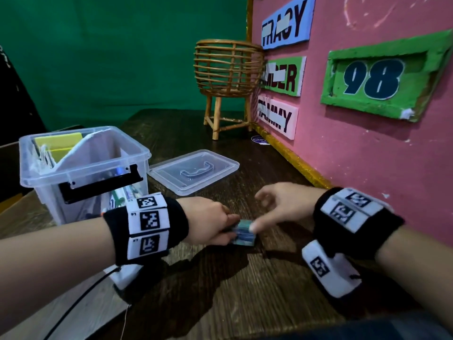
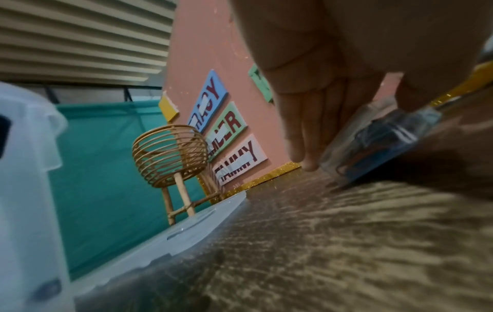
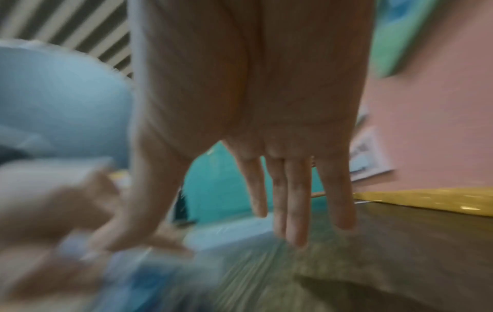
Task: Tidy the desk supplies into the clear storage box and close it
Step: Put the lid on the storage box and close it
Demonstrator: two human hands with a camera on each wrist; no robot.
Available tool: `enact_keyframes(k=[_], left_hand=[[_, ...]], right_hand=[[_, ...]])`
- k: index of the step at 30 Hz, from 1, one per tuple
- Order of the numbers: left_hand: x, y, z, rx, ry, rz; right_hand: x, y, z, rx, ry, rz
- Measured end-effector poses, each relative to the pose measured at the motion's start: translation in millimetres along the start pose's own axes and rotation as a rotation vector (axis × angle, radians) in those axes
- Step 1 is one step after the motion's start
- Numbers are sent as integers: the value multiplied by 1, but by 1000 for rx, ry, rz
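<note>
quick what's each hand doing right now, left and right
Left hand: grips the small clear box of paper clips on the desk.
Right hand: thumb touches the same box, other fingers straight; not gripping it.

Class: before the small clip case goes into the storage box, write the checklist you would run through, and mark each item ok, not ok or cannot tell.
1. Left hand has a grip on the small clip case: ok, fingers and thumb pinch it.
2. Right hand helps hold it: cannot tell; only the thumb touches it.
3. Case lifted off the desk: not ok, one edge rests on the wood.
4. Storage box open: ok.
5. Room inside: ok, a gap beside the papers.
6. Lid within reach: ok, flat beside the box.
</note>
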State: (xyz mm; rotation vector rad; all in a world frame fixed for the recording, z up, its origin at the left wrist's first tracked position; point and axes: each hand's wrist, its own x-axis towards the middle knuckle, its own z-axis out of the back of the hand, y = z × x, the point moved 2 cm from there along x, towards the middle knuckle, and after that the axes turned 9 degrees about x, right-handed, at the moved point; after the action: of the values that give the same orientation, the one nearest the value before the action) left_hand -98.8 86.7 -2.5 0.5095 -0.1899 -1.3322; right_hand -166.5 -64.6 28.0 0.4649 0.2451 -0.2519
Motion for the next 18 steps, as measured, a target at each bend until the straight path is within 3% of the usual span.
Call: enact_keyframes(k=[2, 4, 9, 12, 18], left_hand=[[-3, 5, -1, -75, 14, 0], [-5, 7, -2, -123, 26, 7], [-6, 15, 0, -233, -70, 79], [-3, 26, 1, -285, -132, 197], [1, 45, -3, -421, -159, 380]], right_hand=[[-3, -19, 11, 21, -156, -108], [-5, -38, 11, -116, -251, -219], [-9, -57, -3, -254, 30, -424], [-5, -59, -4, -306, 83, -441], [1, -56, -5, -144, -139, -304]])
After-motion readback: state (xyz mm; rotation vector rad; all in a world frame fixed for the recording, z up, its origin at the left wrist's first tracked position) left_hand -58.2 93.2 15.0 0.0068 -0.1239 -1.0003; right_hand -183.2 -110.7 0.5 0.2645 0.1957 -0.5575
